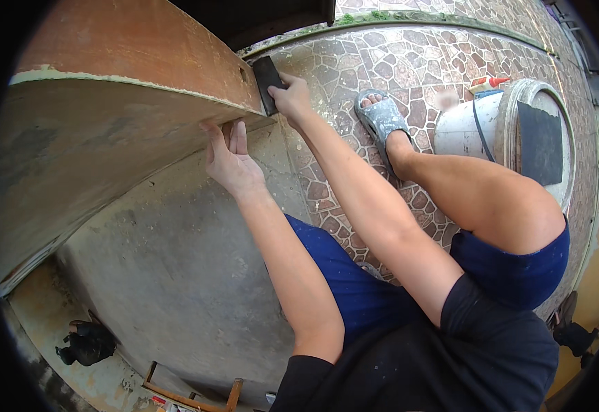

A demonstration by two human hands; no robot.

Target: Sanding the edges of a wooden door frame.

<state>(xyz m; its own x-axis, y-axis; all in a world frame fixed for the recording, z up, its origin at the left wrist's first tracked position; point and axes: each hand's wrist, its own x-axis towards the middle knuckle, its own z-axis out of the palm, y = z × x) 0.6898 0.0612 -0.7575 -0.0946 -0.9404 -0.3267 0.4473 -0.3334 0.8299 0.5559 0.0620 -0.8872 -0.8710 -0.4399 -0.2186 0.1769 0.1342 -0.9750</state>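
Observation:
A black rectangular block (266, 84), which looks like a sanding block, is in my right hand (291, 97). My thumb and fingers grip its side, and it lies against the end edge of a large panel (134, 41). One face of this panel is orange-brown, the adjoining one (107, 137) dull grey-brown, with a pale rough line where they meet. My left hand (234, 163) is at the grey-brown face near the same corner, palm up and fingers stretched out, fingertips at the surface. Whitish dust marks its fingers.
To the right a white bucket (457, 127) lies with a dark sheet (540, 144) on its end and a red-tipped bottle (486, 84) beside it. My sandaled foot (382, 117) rests on stone-patterned paving. A wooden frame (234, 393) and a dark object (86, 343) are at lower left.

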